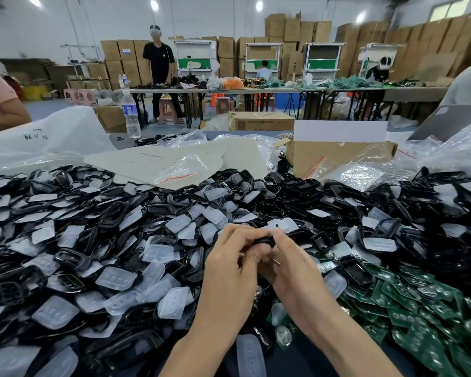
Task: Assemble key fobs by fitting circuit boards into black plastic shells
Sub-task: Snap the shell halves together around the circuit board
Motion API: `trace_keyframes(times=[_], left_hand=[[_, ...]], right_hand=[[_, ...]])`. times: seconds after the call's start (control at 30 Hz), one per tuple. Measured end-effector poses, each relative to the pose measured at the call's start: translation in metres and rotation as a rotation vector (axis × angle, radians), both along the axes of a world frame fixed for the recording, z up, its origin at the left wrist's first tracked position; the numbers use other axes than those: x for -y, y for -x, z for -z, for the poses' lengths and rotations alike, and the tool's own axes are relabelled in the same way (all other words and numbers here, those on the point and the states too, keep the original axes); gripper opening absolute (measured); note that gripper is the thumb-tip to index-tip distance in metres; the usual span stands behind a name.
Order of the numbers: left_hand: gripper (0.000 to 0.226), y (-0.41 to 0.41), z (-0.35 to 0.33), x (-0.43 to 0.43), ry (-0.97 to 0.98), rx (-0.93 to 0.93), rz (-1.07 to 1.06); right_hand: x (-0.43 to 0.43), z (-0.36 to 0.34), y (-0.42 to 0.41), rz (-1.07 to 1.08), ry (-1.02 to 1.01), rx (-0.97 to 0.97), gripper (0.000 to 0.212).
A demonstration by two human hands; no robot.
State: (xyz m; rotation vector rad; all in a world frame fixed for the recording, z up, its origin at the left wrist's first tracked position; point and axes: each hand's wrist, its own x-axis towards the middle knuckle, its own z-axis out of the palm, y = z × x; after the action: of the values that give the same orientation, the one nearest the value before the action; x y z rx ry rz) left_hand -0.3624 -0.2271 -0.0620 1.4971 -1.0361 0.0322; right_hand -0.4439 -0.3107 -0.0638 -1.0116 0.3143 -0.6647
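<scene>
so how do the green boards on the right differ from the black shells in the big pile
The green boards are flat, printed plates; the black shells are glossy hollow frames. The boards sit in one heap at the near right; the shells spread far wider, left to right, mixed with translucent pads. Both lie loose in jumbled piles.

A clear water bottle (130,115) stands upright just beside a crumpled white plastic bag (52,137); well to the right sits an open cardboard box (337,156). Farther back, a person in black (159,63) stands behind long folding tables (256,90), with stacked brown cartons (297,31) along the wall
</scene>
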Motion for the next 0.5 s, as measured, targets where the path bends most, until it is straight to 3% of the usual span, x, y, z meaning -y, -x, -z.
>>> trace_keyframes(times=[0.5], left_hand=[[0.037,0.0033,-0.0058,0.0007,0.055,-0.194,-0.01]], right_hand=[[-0.0002,0.0012,-0.003,-0.054,-0.143,0.017,0.043]])
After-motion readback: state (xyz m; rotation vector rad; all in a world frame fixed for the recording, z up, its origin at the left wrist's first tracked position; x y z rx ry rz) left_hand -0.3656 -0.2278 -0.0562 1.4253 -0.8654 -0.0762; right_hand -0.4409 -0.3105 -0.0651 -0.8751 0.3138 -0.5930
